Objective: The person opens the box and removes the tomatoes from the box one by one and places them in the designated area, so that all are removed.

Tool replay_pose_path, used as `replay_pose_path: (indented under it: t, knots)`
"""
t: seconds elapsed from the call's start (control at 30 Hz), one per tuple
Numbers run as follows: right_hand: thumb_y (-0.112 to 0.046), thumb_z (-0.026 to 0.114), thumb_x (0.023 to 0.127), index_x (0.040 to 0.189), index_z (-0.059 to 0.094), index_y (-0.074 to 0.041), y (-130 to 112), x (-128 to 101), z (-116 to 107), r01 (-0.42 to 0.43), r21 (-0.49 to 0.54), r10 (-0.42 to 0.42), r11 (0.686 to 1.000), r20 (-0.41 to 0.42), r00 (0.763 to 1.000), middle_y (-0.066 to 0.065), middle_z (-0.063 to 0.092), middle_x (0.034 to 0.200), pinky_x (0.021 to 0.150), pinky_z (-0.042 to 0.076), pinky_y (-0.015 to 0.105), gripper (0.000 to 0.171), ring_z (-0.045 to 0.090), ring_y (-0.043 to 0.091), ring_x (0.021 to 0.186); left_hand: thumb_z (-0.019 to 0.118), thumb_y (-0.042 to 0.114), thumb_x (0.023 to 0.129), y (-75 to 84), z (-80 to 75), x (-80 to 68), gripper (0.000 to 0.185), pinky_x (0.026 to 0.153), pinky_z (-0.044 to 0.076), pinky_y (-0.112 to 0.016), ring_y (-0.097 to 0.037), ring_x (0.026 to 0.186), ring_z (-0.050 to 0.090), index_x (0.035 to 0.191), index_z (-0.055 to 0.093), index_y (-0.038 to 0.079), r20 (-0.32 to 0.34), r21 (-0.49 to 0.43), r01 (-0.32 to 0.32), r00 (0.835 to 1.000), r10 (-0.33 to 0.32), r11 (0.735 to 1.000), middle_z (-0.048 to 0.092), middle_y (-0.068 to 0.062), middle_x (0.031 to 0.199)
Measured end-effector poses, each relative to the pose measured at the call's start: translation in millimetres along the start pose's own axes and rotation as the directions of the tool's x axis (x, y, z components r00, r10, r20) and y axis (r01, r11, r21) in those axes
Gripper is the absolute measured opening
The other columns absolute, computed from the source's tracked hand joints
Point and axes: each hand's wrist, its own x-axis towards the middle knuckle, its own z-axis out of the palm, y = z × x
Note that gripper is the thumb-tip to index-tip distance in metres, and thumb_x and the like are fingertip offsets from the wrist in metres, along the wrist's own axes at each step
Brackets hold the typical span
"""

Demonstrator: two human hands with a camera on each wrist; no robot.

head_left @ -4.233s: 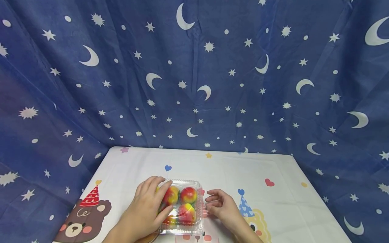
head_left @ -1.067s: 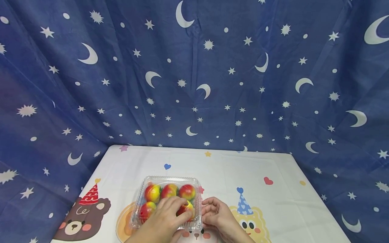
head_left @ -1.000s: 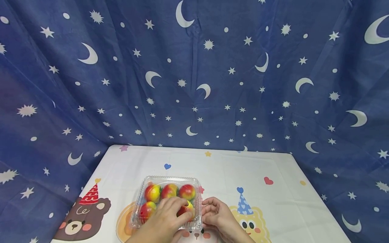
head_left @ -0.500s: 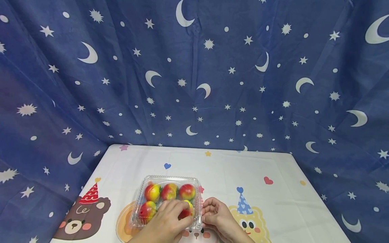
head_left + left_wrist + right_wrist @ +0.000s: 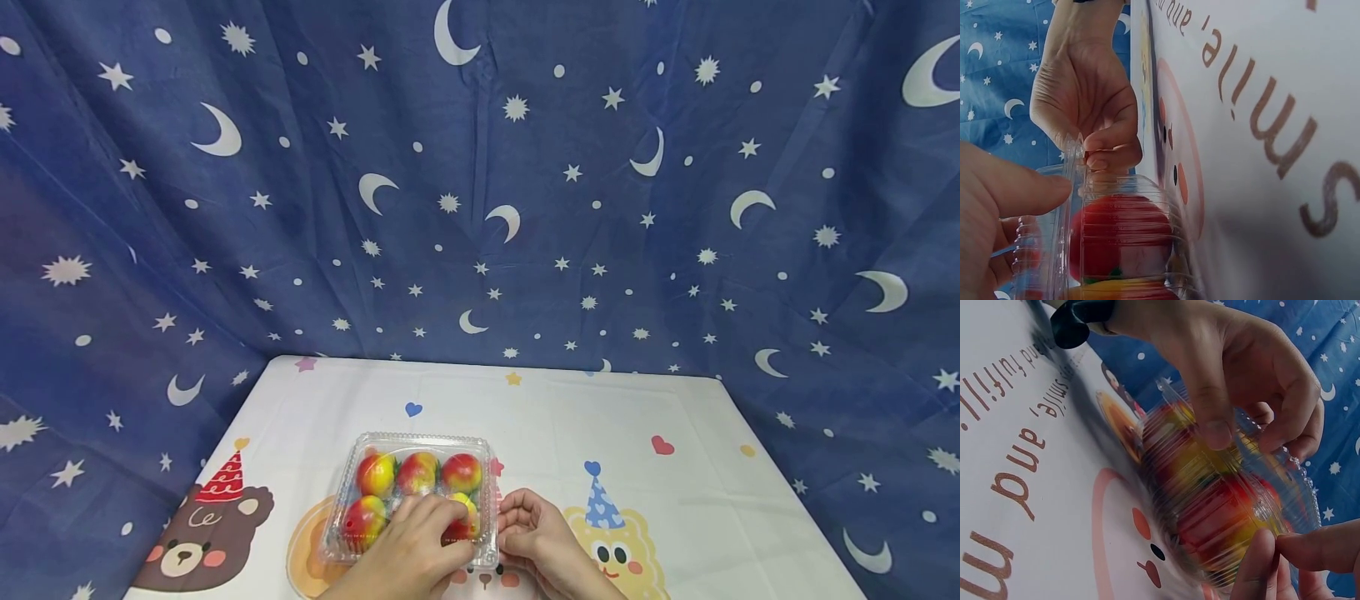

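A clear plastic clamshell box [image 5: 390, 454] holding several red-and-yellow fruits [image 5: 418, 471] sits on the near middle of the table. My left hand [image 5: 435, 527] lies over the box's near right part, thumb on its side wall and fingers curled over the lid. My right hand [image 5: 516, 523] pinches the lid's rim at the box's right near corner. In the left wrist view the right hand's fingertips [image 5: 1102, 153] nip the ribbed rim above a red fruit [image 5: 1124, 234]. The right wrist view shows the left hand's thumb [image 5: 1211, 428] pressing on the box [image 5: 1210, 512].
The white tablecloth [image 5: 585, 417] has cartoon prints: a bear in a party hat [image 5: 202, 533] at the near left, a yellow figure [image 5: 615, 550] at the near right. A blue star-and-moon curtain [image 5: 480, 183] hangs behind and beside the table.
Since 4.2 s ago my left hand shifted from the box's left side to its near right, and the right hand took hold of the rim. Over the last second both hands barely moved.
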Motion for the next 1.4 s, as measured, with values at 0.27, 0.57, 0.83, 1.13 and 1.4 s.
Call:
replay_pose_path:
  t: [0.27,0.57,0.83,1.13,1.4]
  knots:
    - [0.012,0.068,0.082,0.12,0.052,0.001,0,0,1,-0.001,0.01,0.001,1.0,0.002,1.0,0.005,0.065,0.099,0.07,0.062,0.023,0.042,0.065,0.01,0.079,0.088,0.033,0.083,4.8,2.2,-0.2,0.022,0.092,0.048,-0.031,-0.016,0.116,0.062,0.1,0.073,0.032,-0.001,-0.001,0.001,1.0,-0.001,1.0,0.069,0.002,0.124]
    - [0.012,0.07,0.08,0.119,0.052,0.002,-1,0,1,0.003,0.01,-0.004,1.0,0.004,1.0,0.005,0.064,0.097,0.07,0.062,0.023,0.044,0.065,0.01,0.079,0.084,0.026,0.075,8.0,8.7,-0.1,0.022,0.089,0.047,-0.03,-0.016,0.111,0.062,0.093,0.073,0.031,-0.064,0.058,-0.037,0.997,0.041,0.998,0.07,0.002,0.122]
    - [0.012,0.069,0.08,0.118,0.053,0.001,-1,0,1,0.01,-0.001,-0.01,1.0,0.012,1.0,0.004,0.063,0.096,0.07,0.062,0.024,0.043,0.064,0.01,0.078,0.076,0.027,0.08,9.4,14.6,-1.2,0.007,0.087,0.043,-0.03,-0.015,0.107,0.062,0.084,0.071,0.031,-0.109,0.097,-0.045,0.993,0.056,0.994,0.07,0.002,0.117]
    - [0.014,0.067,0.08,0.121,0.051,0.002,-1,-2,2,0.008,-0.011,-0.007,1.0,0.01,1.0,0.006,0.064,0.099,0.071,0.062,0.023,0.045,0.066,0.011,0.082,0.079,0.029,0.078,11.6,17.3,-2.5,0.01,0.087,0.04,-0.028,-0.014,0.108,0.061,0.083,0.07,0.03,-0.116,0.074,-0.032,0.992,0.041,0.997,0.069,0.003,0.117]
    - [0.012,0.068,0.081,0.119,0.052,0.001,0,-4,1,0.001,-0.014,-0.001,1.0,0.039,0.999,0.005,0.065,0.098,0.068,0.061,0.024,0.043,0.066,0.01,0.078,0.082,0.034,0.081,11.5,17.9,-1.4,0.014,0.085,0.04,-0.027,-0.014,0.104,0.06,0.082,0.068,0.029,-0.111,0.085,-0.03,0.993,0.039,0.996,0.069,0.003,0.117]
